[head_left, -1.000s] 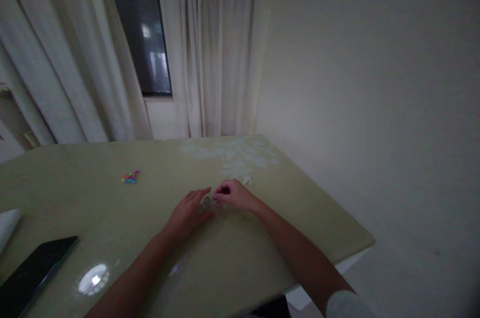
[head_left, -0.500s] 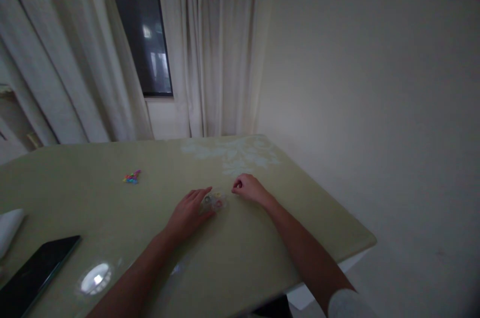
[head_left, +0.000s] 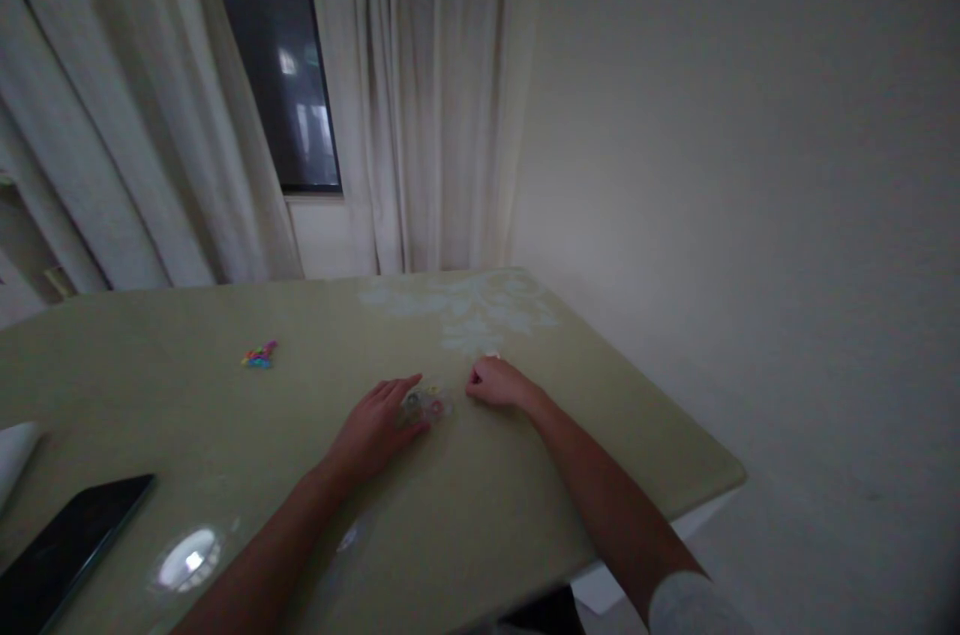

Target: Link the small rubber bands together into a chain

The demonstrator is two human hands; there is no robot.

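Observation:
A small clear plastic case [head_left: 438, 403] with several coloured bits in it, red and yellow among them, lies on the table. My left hand [head_left: 381, 418] grips its left side between thumb and fingers. To the right of the case, my right hand [head_left: 495, 381] is closed, its fingers curled inward and apart from the case. What those fingers hold, if anything, is hidden. A tiny whitish thing [head_left: 493, 355] shows just behind the right hand's knuckles; I cannot tell what it is.
A small pile of bright coloured pieces [head_left: 259, 355] lies on the pale table [head_left: 315, 325] to the left. Nearer are a dark phone or tablet [head_left: 75, 545], a white object [head_left: 16, 450] and a round shiny lid-like thing [head_left: 189, 560]. A wall [head_left: 712, 215] stands right.
My right hand has turned a little and dropped slightly toward me, fingers more curled. A whitish thing now shows behind it. The left hand stays on the case.

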